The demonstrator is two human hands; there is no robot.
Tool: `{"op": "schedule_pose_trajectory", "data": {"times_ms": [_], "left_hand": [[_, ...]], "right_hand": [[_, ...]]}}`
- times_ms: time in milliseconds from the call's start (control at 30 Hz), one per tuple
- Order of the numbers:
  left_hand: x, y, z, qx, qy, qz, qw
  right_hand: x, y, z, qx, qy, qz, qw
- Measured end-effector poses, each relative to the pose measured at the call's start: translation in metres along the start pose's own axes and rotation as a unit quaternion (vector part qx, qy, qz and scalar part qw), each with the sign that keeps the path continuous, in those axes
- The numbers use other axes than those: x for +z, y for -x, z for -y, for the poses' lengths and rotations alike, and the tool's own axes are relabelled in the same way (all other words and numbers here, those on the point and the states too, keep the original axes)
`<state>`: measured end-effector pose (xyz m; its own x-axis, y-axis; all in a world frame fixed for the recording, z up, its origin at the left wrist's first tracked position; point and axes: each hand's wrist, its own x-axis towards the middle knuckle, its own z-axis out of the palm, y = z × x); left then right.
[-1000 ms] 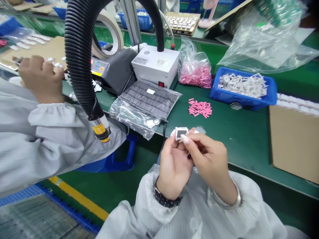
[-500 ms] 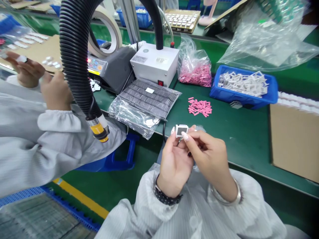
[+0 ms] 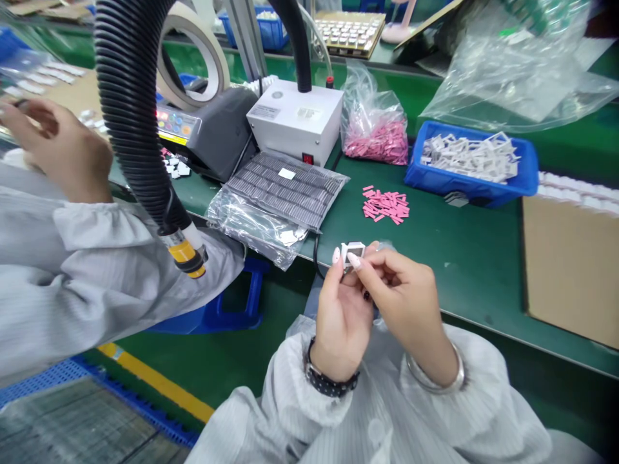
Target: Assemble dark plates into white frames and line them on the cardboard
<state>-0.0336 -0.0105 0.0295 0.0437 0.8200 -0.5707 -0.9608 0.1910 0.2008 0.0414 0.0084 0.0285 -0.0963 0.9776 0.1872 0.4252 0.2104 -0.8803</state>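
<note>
Between my fingertips is a small white plastic frame with a dark centre (image 3: 356, 251), held just in front of the bench edge. My left hand (image 3: 342, 316) supports it from below and at its left side, palm up, thumb against the frame. From the right, my right hand (image 3: 403, 290) pinches the frame's near edge with thumb and fingers; the fingertips behind it are hidden. Beyond my hands on the green bench (image 3: 425, 238) lies a loose pile of pink strips (image 3: 385, 205). To its right stands a blue bin (image 3: 449, 180) with many white plastic frames inside.
A clear bag of pink strips (image 3: 380, 142) stands behind the pile. Left of it are a white box-shaped machine (image 3: 296, 119), a bagged sheet of dark strips (image 3: 287, 193) and a hanging black hose (image 3: 128, 96). Cardboard (image 3: 570, 264) lies at right. A co-worker's hand (image 3: 72, 154) works at left.
The white frame has tilted slightly in my fingers, and both hands keep hold of it. The co-worker's near hand has moved left. The whole view has shifted a little.
</note>
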Motion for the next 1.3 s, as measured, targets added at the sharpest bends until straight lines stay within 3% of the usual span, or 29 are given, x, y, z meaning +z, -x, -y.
{"op": "schedule_pose_trajectory", "data": {"times_ms": [200, 333, 467, 533, 700, 1067, 1300], "left_hand": [[-0.002, 0.003, 0.003, 0.034, -0.025, 0.034, 0.999], [-0.001, 0.005, 0.002, 0.057, -0.022, 0.017, 0.998], [0.0, 0.007, 0.002, 0.012, -0.019, 0.012, 1.0], [-0.001, 0.007, 0.003, -0.014, -0.026, 0.011, 0.999], [-0.003, 0.0, 0.006, 0.008, -0.025, 0.013, 1.0], [0.005, -0.005, 0.014, -0.002, -0.055, 0.01, 0.998], [0.006, -0.009, 0.018, -0.027, -0.062, 0.003, 0.998]], "right_hand": [[-0.003, 0.0, -0.001, 0.017, -0.03, -0.005, 0.999], [-0.003, -0.002, -0.007, 0.062, -0.034, -0.004, 0.997], [-0.002, -0.005, -0.008, 0.027, -0.068, -0.06, 0.996], [-0.001, -0.006, -0.007, 0.009, -0.109, -0.05, 0.993], [0.002, -0.008, -0.004, 0.093, -0.18, -0.027, 0.979], [-0.001, -0.007, -0.015, 0.094, -0.14, -0.085, 0.982], [-0.012, -0.008, -0.018, 0.125, -0.213, -0.036, 0.968]]}}
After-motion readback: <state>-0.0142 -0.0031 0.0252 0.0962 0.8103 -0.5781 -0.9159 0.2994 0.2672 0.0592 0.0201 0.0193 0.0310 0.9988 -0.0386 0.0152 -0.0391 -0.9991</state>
